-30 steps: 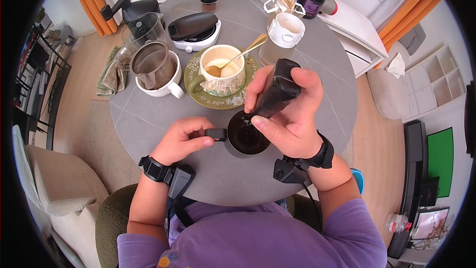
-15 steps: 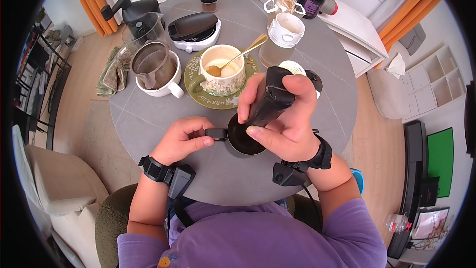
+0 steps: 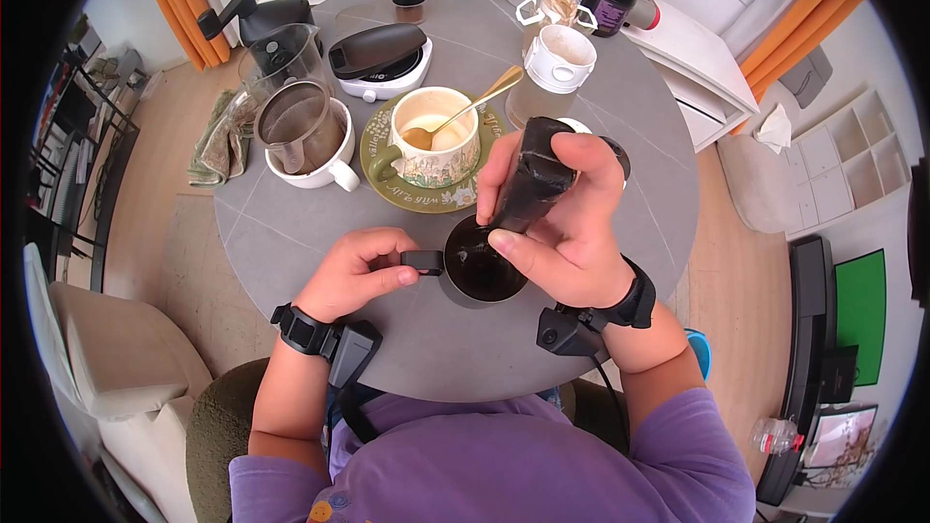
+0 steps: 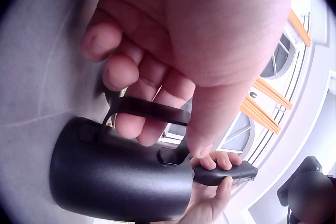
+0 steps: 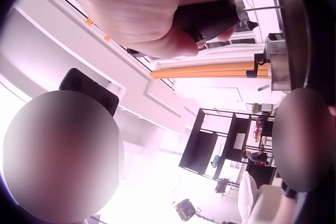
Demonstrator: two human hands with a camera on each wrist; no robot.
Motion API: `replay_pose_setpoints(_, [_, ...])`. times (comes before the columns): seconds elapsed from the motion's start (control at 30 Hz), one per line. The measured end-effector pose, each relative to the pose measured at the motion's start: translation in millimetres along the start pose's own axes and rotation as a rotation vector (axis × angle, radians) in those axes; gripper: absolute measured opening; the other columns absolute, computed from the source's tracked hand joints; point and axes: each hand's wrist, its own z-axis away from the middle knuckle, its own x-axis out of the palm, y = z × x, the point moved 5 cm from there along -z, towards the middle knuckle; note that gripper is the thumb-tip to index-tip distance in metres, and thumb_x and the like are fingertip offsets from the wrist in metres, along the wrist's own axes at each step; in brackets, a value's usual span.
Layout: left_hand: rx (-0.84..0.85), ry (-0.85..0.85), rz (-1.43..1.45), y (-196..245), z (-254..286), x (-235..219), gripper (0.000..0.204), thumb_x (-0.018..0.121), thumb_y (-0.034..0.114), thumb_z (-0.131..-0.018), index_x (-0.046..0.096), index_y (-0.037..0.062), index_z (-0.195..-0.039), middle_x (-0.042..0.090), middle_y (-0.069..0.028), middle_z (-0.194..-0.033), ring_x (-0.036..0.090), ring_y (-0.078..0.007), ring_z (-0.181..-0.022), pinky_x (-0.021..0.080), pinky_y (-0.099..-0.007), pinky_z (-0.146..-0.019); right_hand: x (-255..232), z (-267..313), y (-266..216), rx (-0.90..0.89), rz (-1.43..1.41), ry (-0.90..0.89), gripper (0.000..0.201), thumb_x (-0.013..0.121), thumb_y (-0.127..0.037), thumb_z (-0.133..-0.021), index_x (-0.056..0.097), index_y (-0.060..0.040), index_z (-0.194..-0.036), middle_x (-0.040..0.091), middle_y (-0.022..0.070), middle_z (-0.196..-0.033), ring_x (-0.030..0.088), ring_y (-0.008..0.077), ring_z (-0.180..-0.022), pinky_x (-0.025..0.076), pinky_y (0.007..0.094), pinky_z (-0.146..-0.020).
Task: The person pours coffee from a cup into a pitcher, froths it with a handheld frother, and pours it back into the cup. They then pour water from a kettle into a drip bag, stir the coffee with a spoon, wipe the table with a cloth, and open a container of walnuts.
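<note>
head view, left to right across the round grey surface [image 3: 407,349]: i have a white cup [image 3: 317,174] with a mesh strainer [image 3: 294,121] over it, then my left hand [image 3: 354,273], its fingers curled through the loop of the black handle [image 3: 422,261] with the thumb against it. that handle belongs to the dark pitcher [image 3: 473,281], which is upright on the surface just in front of me. beyond it i get a patterned mug [image 3: 441,163] on a green saucer [image 3: 387,189], a gold spoon [image 3: 499,85] leaning in it. my right hand [image 3: 572,232] is over the pitcher's right side, fingers closed round a black tool [image 3: 536,174], tilted, lower end toward the opening. on the right wrist camera i make out a thin rod [image 5: 262,8] from the tool's end. past that hand stands a clear jar [image 3: 538,102] with a white top [image 3: 559,58].
</note>
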Motion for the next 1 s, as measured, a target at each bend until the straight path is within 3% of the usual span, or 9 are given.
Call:
replay_pose_setpoints(0.57, [-0.009, 0.002, -0.012, -2.0, -0.2, -0.5, 0.029, 0.064, 0.021, -0.079, 0.055, -0.0030, -0.093, 0.055, -0.0038, -0.083, 0.058, -0.0100, -0.075, 0.044, -0.0216, -0.065, -4.9, -3.9, -4.8, 0.007, -0.084, 0.066, 0.084, 0.059, 0.002, -0.076, 0.008, -0.0294, -0.135, 0.040, 0.0165, -0.107, 0.051, 0.0192, -0.082, 0.047, 0.0324, -0.068])
replay_pose_setpoints(0.63, [-0.007, -0.002, -0.007, -2.0, -0.4, -0.3, 0.029, 0.064, 0.022, -0.079, 0.056, -0.0027, -0.092, 0.056, -0.0035, -0.083, 0.057, -0.0098, -0.075, 0.043, -0.0217, -0.065, -2.9, -1.6, -4.0, 0.026, -0.235, 0.084, 0.079, 0.057, 0.006, -0.077, 0.009, -0.0144, -0.137, 0.042, 0.0117, -0.112, 0.048, 0.0154, -0.089, 0.042, 0.0301, -0.080])
replay_pose_setpoints(0.97, [-0.029, 0.006, 0.008, -4.7, -0.2, -0.5, 0.026, 0.062, 0.020, -0.080, 0.055, -0.0021, -0.091, 0.056, -0.0027, -0.083, 0.056, -0.0090, -0.075, 0.043, -0.0218, -0.067, -2.8, -2.3, -3.2, 0.014, -0.257, 0.107, 0.077, 0.058, 0.003, -0.078, 0.010, -0.0148, -0.136, 0.043, 0.0120, -0.111, 0.049, 0.0156, -0.086, 0.043, 0.0300, -0.078])
replay_pose_setpoints(1.0, [-0.027, 0.007, 0.008, -4.5, -0.1, -0.7, 0.026, 0.062, 0.020, -0.080, 0.055, -0.0021, -0.091, 0.056, -0.0027, -0.083, 0.056, -0.0090, -0.075, 0.043, -0.0218, -0.067, -4.1, -3.5, -3.3, 0.002, -0.193, 0.101, 0.079, 0.059, -0.002, -0.079, 0.008, -0.0220, -0.136, 0.041, 0.0141, -0.109, 0.050, 0.0173, -0.082, 0.045, 0.0308, -0.071])
